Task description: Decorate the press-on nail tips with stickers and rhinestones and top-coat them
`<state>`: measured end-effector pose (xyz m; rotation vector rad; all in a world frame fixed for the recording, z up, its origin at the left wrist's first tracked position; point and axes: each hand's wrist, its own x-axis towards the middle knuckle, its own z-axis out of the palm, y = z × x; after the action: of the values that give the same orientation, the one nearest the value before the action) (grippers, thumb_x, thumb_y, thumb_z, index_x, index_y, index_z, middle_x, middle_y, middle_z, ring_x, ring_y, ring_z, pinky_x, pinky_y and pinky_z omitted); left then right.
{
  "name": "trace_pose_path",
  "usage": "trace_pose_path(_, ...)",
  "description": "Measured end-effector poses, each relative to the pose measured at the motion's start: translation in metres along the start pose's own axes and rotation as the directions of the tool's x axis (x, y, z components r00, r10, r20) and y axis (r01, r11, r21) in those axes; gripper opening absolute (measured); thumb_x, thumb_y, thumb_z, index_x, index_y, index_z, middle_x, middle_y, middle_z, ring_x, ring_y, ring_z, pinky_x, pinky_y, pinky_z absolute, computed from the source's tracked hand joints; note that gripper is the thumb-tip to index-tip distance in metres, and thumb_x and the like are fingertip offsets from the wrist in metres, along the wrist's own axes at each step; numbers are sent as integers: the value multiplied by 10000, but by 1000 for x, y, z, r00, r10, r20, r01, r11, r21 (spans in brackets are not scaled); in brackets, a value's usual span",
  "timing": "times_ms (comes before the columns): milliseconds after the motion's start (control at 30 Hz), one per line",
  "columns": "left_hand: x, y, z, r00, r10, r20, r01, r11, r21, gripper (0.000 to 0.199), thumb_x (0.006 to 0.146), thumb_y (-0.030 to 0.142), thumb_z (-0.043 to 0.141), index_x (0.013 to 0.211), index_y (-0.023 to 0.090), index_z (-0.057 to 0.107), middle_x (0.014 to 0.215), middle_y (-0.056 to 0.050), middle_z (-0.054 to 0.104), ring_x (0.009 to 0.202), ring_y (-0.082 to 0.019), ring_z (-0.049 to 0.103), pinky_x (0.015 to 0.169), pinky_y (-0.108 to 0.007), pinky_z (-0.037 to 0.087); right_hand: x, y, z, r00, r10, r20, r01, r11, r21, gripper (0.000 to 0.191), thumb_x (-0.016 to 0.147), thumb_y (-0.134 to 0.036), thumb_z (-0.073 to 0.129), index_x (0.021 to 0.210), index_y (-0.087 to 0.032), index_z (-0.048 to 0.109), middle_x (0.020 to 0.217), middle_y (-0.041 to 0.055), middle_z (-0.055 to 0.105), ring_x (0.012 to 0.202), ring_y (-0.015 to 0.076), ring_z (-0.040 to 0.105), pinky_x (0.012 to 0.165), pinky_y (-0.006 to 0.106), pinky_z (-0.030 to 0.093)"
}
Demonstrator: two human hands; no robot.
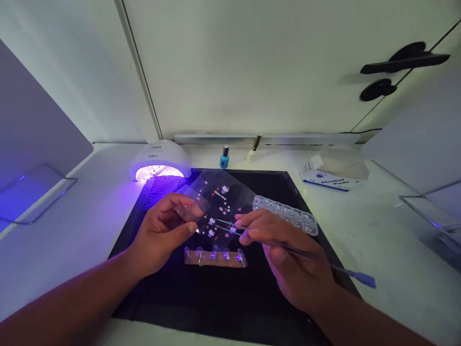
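Where the sheet (220,202) is: above the black mat (180,298), just beyond the nail tips (216,258), perhaps angled so the tweezers (360,277) reach its stickers
Left hand (163,235): curled at the sheet's left edge, likely steadying it; cannot tell how firmly
Right hand (288,254): gripping the tweezers, prongs apart, seemingly low for control
Case (297,216): partly hidden by the right hand
Lamp (162,158): lit, cloth (162,190) before its mouth
Bottle (224,157): beyond the sheet

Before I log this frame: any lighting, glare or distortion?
Head view: purple cast from the nail lamp over the white tabletop at left; head view: purple glints on the clear nail tips; head view: sticker sheet designs small and soft; head view: wide-angle stretch toward the edges.
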<state>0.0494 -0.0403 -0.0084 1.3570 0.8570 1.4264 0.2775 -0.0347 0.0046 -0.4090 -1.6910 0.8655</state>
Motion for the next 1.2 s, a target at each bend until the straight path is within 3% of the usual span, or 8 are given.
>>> trace_pose_path(167, -3, -2, 1, 998, 60, 16, -61, 992, 114, 201, 822, 148, 714, 992, 253, 690, 884, -1, 737, 691, -116, 642, 631, -228, 563, 0, -3, -2, 991, -94, 98, 105, 988, -111, 257, 967, -280, 524, 1155, -257, 698, 852, 68, 732, 926, 238, 681, 886, 481, 574)
trace_pose_path(367, -4, -1, 2, 989, 128, 67, -138, 977, 162, 205, 833, 130, 694, 992, 257, 726, 903, -19, 747, 820, -145, 685, 725, -260, 589, -2, -1, -1, 990, -112, 90, 124, 982, -140, 265, 966, -272, 519, 1164, -261, 695, 864, 71, 732, 935, 239, 682, 893, 488, 578)
trace_pose_path(733, -3, 4, 3, 997, -18, 81, 6, 990, 142, 315, 739, 115, 779, 1033, 223, 740, 861, -17, 754, 693, -112, 674, 614, -189, 577, -3, 0, 0, 989, -111, 95, 121, 986, -111, 289, 954, -235, 527, 1190, -253, 692, 869, 72, 709, 974, 243, 666, 916, 479, 561)
trace_pose_path(933, -4, 3, 2, 995, -2, 104, -13, 990, 143, 333, 754, 111, 770, 1065, 222, 728, 848, -14, 735, 699, -116, 667, 629, -202, 581, -6, 3, -1, 992, -88, 92, 95, 993, -70, 304, 951, -243, 533, 1211, -265, 688, 875, 72, 701, 986, 257, 654, 917, 499, 545)
trace_pose_path(1067, -7, -3, -4, 976, 66, 206, -106, 976, 192, 337, 794, 112, 752, 1116, 203, 712, 907, -43, 737, 807, -141, 677, 750, -240, 581, -6, 3, -3, 994, -102, 41, 104, 993, -63, 294, 958, -263, 539, 1204, -265, 698, 889, 67, 712, 986, 246, 649, 948, 483, 522)
trace_pose_path(1200, -6, -6, -13, 950, 109, 294, -121, 992, 25, 439, 830, 183, 736, 1254, 228, 634, 1038, -50, 716, 866, -134, 646, 803, -236, 560, 0, 2, -5, 997, -60, -52, 61, 998, 19, 250, 963, -297, 552, 1125, -256, 739, 824, 52, 719, 917, 224, 663, 878, 428, 545)
